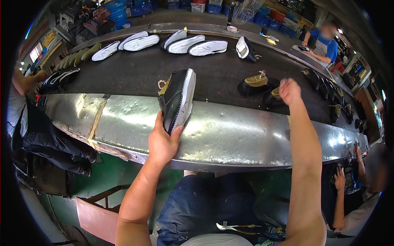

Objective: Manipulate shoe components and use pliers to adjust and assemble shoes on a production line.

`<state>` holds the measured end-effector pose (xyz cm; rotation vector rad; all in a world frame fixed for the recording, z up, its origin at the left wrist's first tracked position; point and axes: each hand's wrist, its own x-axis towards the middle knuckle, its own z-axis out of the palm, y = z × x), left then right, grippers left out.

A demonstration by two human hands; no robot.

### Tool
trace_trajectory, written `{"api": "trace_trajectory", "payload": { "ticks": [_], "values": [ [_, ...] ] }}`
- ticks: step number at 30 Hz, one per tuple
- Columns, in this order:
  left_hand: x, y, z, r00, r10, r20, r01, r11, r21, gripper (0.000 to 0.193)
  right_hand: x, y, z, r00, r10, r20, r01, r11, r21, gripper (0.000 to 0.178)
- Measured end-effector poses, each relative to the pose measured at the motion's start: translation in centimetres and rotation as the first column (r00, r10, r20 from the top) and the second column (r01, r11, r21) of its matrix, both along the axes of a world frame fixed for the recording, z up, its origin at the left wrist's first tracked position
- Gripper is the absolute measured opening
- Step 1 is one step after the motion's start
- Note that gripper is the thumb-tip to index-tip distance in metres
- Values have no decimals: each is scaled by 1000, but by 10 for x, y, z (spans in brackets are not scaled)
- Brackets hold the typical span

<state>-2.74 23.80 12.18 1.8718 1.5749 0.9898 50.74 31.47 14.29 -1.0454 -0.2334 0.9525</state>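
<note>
My left hand [163,141] grips a black shoe [175,98] by one end. The shoe is tilted up over the metal ledge, its white sole turned to the right and a tan lining and a beaded-looking cord at its left edge. Farther right, my right hand [290,91] is closed, fingers curled, right beside a dark shoe with tan lining [272,96]. Whatever its fingers may hold is hidden. Just left of that shoe sits another dark shoe with tan lining [255,83].
A shiny metal ledge [230,135] borders the dark conveyor belt [135,76]. Several white-soled shoes [208,48] lie along the belt's far side, and dark shoes [322,84] stand at right. A person [324,43] works across the belt; others are at both sides. White-handled pliers [230,226] lie at my lap.
</note>
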Motion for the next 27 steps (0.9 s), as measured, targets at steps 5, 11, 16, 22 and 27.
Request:
{"api": "trace_trajectory", "payload": {
  "ticks": [5, 11, 16, 22, 27],
  "values": [
    [-20, -1, -37, 996, 83, 10, -83, 959, 269, 77, -121, -109, 36, 685, 269, 677, -408, 912, 51, 33],
    [-29, -76, -36, 934, -196, 300, 94, 942, 323, 66, -246, -401, -94, -252, 739, 624, -473, 469, -746, 35],
    [-59, -229, -58, 775, -419, 473, 421, 901, 108, 78, -279, -530, -133, -293, 764, 575, -320, 488, -812, 51],
    [-54, -314, -106, 807, -426, 409, 589, 528, -612, 73, -277, -539, -113, -293, 777, 558, -258, 497, -828, 50],
    [15, -282, -75, 543, -805, -237, 793, 585, -169, 78, -266, -540, -93, -371, 816, 444, -234, 380, -895, 46]
  ]
}}
